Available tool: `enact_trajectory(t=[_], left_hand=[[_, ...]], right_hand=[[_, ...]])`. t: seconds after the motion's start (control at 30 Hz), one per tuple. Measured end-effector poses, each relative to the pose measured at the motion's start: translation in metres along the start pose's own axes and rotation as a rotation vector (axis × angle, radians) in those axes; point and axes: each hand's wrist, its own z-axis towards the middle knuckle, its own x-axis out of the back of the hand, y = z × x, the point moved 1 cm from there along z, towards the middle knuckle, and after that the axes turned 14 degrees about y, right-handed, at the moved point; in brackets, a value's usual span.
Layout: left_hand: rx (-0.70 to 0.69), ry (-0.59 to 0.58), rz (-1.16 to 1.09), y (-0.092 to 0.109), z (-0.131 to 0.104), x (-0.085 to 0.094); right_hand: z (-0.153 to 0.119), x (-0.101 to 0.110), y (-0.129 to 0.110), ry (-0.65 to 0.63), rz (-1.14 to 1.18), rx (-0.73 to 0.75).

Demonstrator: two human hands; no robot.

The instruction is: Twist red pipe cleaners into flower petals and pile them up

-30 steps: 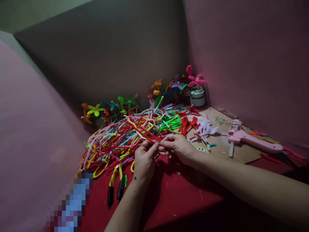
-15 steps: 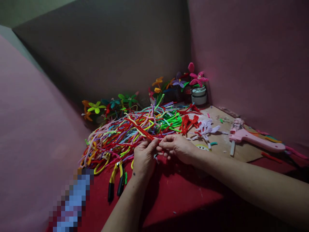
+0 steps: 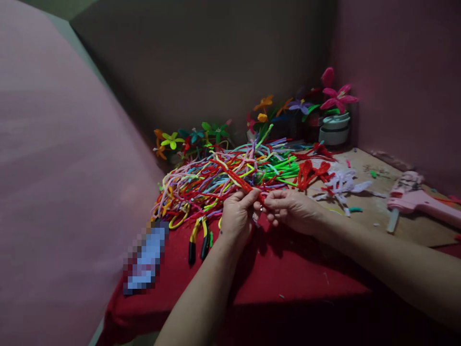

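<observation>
My left hand [image 3: 238, 215] pinches red pipe cleaners [image 3: 245, 185] between thumb and forefinger, with their length pointing up and left over the pile. Close beside it on the right, my right hand [image 3: 293, 209] has its thumb and forefinger closed at the lower end of the same red pipe cleaners. A pale yellow strand [image 3: 230, 174] runs along the red ones. Behind both hands spreads a heap of many-coloured pipe cleaners [image 3: 201, 175]. The fingertips partly hide what lies between them.
Black-and-yellow pliers [image 3: 199, 240] lie on the red cloth [image 3: 288, 283]. On the board [image 3: 370, 211] at right are red loops [image 3: 311, 177], a white piece [image 3: 342, 185] and a pink glue gun [image 3: 421, 202]. Fuzzy flowers [image 3: 338, 98] and a pale jar [image 3: 334, 129] stand behind.
The view has shifted, so the table, pile and hands appear farther right and higher. Both hands keep hold of the red pipe cleaners, close together.
</observation>
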Motion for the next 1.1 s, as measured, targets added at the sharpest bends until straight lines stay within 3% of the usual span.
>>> enact_trajectory(t=[0.3, 0.5, 0.67, 0.77, 1.0, 1.1], left_hand=[[-0.158, 0.065, 0.187, 0.004, -0.003, 0.002], [-0.103, 0.046, 0.226, 0.006, -0.003, 0.003], [-0.126, -0.005, 0.252, 0.007, -0.004, 0.002], [-0.121, -0.044, 0.264, 0.007, -0.001, 0.004], [-0.132, 0.067, 0.227, 0.017, 0.009, 0.016], [-0.087, 0.073, 0.166, 0.018, 0.01, 0.017]], right_hand=[[0.001, 0.001, 0.004, 0.148, -0.058, 0.058], [-0.001, -0.003, 0.001, 0.164, -0.093, -0.038], [0.001, 0.001, 0.004, 0.204, -0.141, 0.054], [0.002, 0.003, 0.005, 0.189, -0.16, 0.059], [-0.003, -0.003, -0.004, 0.083, -0.02, -0.082], [-0.005, -0.004, -0.004, 0.114, -0.053, -0.042]])
